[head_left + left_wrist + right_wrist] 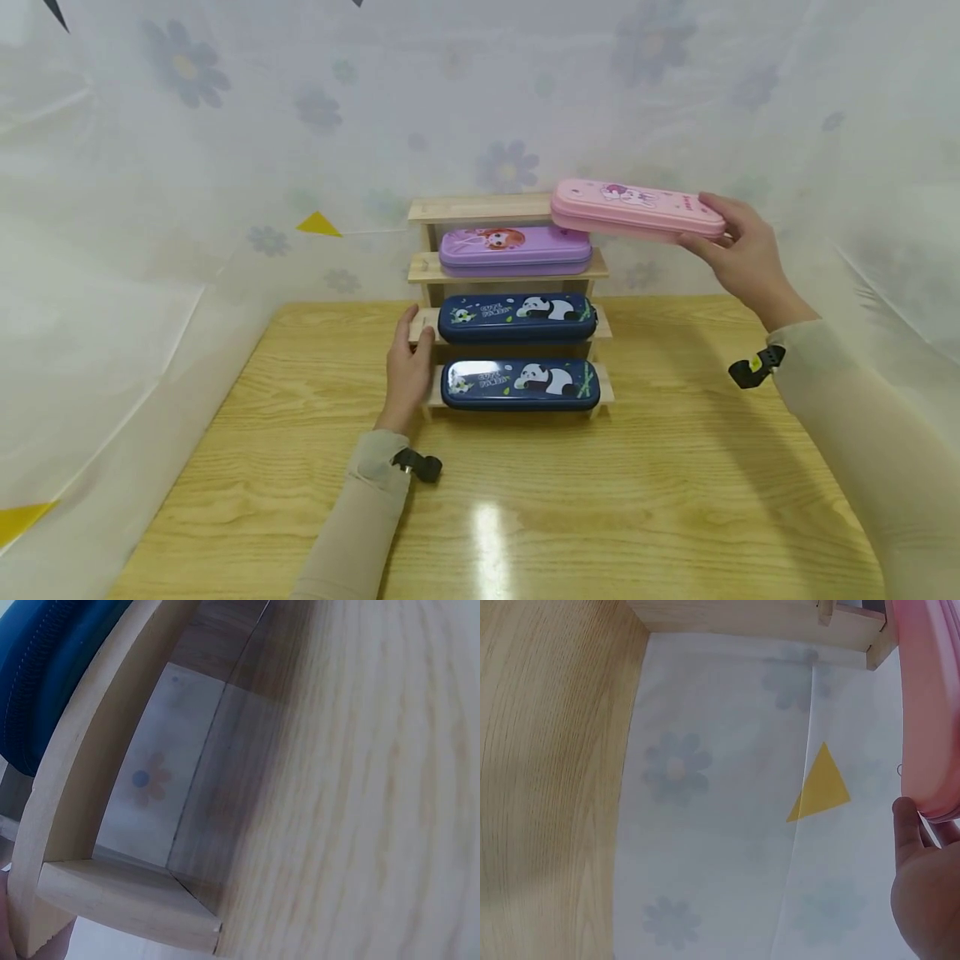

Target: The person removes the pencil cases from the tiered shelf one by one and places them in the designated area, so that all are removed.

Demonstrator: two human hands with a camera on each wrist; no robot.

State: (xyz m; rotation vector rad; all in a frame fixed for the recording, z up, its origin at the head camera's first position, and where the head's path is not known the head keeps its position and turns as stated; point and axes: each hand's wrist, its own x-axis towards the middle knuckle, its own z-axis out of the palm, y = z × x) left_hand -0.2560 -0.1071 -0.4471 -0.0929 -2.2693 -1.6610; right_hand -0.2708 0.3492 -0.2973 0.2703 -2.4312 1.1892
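A: Head view first. How many cases?

B: Four: one pink case (pixel 637 208), one purple case (pixel 551 255) and two navy panda cases (pixel 517 318), on or by one four-tier wooden rack (pixel 480 206) at the centre. Purple and navy lie on the three lower tiers.

A: And the pink one?

B: Upper right of centre, held up, its far end grasped between the right hand's (pixel 746 254) thumb and fingers. Its left end overlaps the top tier's right end and the purple case's corner; I can't tell whether it touches either.

A: The left hand (pixel 407 379)?

B: It grasps the rack's left side, at the second tier from the bottom.

A: Edges, room?

B: The top plank shows bare wood left of the pink case. The table (pixel 675 467) stretches to either side of the rack and down to the lower frame edge.

A: Left wrist view?

B: One blue case end, upper left; I can't say which navy one. It adds a gap behind the plank's edge, and slivers of finger, lower left.

A: Right wrist?

B: The pink case's plain side along the right edge, thumb against its near end, lower right. One yellow triangle (pixel 823 786) lies right of centre on the flowered sheet (pixel 727 855); the rabbit print shows only in the head view.
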